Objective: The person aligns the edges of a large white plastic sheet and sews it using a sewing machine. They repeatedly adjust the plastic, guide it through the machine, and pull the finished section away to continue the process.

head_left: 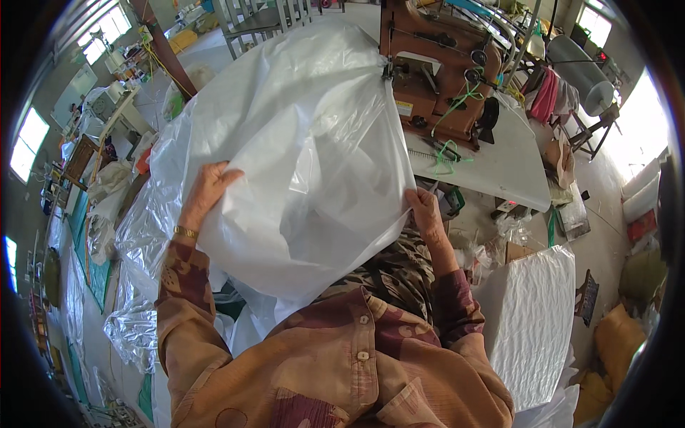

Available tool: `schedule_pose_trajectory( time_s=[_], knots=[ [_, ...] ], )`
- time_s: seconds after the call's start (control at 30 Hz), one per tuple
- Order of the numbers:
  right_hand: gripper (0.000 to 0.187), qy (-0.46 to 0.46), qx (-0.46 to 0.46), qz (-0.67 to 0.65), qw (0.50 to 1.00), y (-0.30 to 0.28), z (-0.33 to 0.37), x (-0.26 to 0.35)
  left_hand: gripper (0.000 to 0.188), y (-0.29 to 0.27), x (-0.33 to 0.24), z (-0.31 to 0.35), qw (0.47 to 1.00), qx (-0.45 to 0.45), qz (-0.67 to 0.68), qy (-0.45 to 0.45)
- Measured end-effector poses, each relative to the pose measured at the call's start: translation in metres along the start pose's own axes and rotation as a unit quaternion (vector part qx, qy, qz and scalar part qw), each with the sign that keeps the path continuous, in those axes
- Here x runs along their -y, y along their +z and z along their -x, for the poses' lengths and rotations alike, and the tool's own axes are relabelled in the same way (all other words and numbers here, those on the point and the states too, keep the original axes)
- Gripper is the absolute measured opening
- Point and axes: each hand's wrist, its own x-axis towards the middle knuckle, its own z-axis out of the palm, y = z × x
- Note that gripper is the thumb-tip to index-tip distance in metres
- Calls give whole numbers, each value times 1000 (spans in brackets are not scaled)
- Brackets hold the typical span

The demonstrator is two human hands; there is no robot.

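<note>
A large sheet of white woven plastic (292,150) spreads from my lap up to the sewing machine (446,60). Its right edge runs up to the machine's needle area. My right hand (424,208) pinches that edge, below the corner of the machine table (499,160). With fingers closed on a fold at the left, my left hand (212,187) grips the same sheet; a watch band is on that wrist. Clear, crinkled plastic hangs along the sheet's left side. Green thread (446,153) lies on the table in front of the brown machine.
A stack of white plastic sheets (531,321) stands at my right. Beyond the table are a grey motor-like cylinder (581,71) and a pink cloth (546,96). A grey chair (257,25) and a brown post (163,50) stand ahead. Yellow-brown sacks (617,339) lie far right.
</note>
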Motion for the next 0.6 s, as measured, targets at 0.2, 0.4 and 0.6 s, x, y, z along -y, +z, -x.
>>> schedule_pose_trajectory(
  time_s=[0.2,0.4,0.6],
  knots=[
    [26,-117,-41,287,950,17,-14,62,33,26,-17,37,980,59,-167,84],
    [24,-202,-110,345,910,23,-49,100,33,5,-73,-9,963,166,-201,63],
    [20,-296,-143,267,906,28,-94,83,29,-5,-87,-136,942,-38,-257,214]
  ],
)
